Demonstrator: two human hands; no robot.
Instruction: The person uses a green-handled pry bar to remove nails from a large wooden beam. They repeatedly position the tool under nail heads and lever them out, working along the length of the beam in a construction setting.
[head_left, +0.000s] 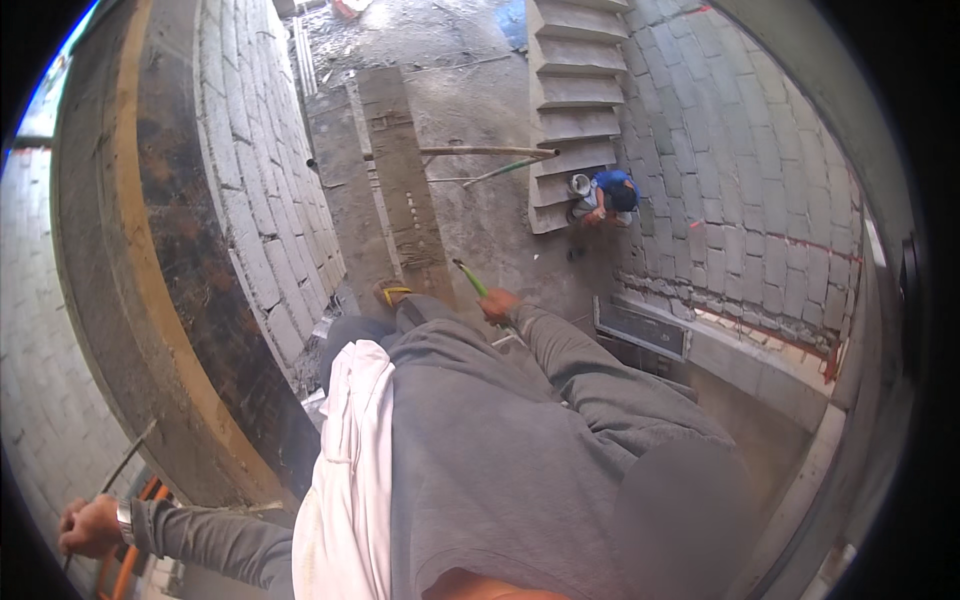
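I look steeply down along my own body in a grey shirt with a white cloth point(350, 470) hanging at my side. My right hand point(497, 304) reaches down in front and is closed on a thin green-handled tool point(470, 279). My left hand point(88, 525) is stretched out to the lower left, closed around a thin dark metal rod point(128, 460) beside an orange bar point(120, 565). A foot in a yellow-strapped sandal point(392, 294) stands below me.
A grey block wall point(265, 170) rises on the left, another point(740, 170) on the right. Concrete stairs point(575, 90) descend below, with a person in a blue top point(605, 195) crouched at their foot. Long planks point(395, 170) and poles point(485, 152) lie on the dirty floor.
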